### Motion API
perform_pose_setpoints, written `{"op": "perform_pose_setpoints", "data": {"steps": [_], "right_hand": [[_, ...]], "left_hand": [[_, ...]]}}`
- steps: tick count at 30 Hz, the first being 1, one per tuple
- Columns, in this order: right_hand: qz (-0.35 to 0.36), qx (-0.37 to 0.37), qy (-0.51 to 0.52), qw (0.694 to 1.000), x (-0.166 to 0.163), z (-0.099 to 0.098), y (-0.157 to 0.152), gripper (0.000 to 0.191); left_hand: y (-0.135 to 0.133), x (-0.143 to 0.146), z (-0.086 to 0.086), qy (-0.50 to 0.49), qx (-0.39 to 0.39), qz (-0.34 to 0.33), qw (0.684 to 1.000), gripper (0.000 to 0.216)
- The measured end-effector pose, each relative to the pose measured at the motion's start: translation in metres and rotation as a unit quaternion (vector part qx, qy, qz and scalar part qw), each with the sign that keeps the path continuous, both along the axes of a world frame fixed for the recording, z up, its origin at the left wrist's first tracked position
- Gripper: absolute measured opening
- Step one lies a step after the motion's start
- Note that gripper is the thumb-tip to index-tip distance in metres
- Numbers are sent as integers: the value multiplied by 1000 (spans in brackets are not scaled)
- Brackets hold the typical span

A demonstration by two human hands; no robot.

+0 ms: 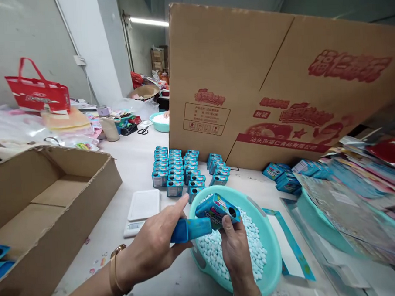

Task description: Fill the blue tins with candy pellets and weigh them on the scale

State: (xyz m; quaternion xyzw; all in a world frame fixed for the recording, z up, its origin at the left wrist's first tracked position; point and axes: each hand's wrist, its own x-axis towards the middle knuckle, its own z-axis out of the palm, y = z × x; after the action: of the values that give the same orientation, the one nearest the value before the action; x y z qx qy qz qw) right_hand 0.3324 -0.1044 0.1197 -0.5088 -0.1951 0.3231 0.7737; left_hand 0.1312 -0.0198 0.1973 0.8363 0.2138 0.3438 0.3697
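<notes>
L hand [155, 237] w/ blue open-ended piece [199, 228], R hand [235, 246] w/ blue box [216, 208], both over basin [276, 253]

L hand: grasping the open-ended piece, one finger stretched out above it; gold-coloured band on wrist. R hand: gripping the box at its near end, thumb by a dark round spot; box is tilted, its far end up-left of the R thumb. Piece & box right next to each other bw the hands; can't tell if touching.

Under R hand: teal basin holding lots of small pale pieces [256, 250]. Just beyond L fingers: white scale [144, 205], nothing on its plate. Ahead of both hands: rows of similar blue boxes [175, 173], upright & packed close, w/ big printed carton [233, 76] standing behind. R of R hand: blue-edged white sheet [288, 244] near basin; further out & ahead, more blue boxes [284, 177] in a loose pile. Well L of L hand: open carton [85, 205], some blue items at its near end. Far ahead of L hand: scissors [143, 130], plus a smaller basin [160, 125] w/ white contents & part of another person's hand [166, 115].
</notes>
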Motion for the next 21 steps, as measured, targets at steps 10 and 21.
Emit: {"op": "perform_pose_setpoints", "data": {"steps": [10, 21], "right_hand": [[21, -15, -101, 995, -15, 9, 8, 44], [-67, -8, -69, 995, -26, 3, 14, 40]], "left_hand": [[15, -10, -6, -89, -237, 3, 967, 89], [20, 32, -46, -270, -818, 74, 503, 21]]}}
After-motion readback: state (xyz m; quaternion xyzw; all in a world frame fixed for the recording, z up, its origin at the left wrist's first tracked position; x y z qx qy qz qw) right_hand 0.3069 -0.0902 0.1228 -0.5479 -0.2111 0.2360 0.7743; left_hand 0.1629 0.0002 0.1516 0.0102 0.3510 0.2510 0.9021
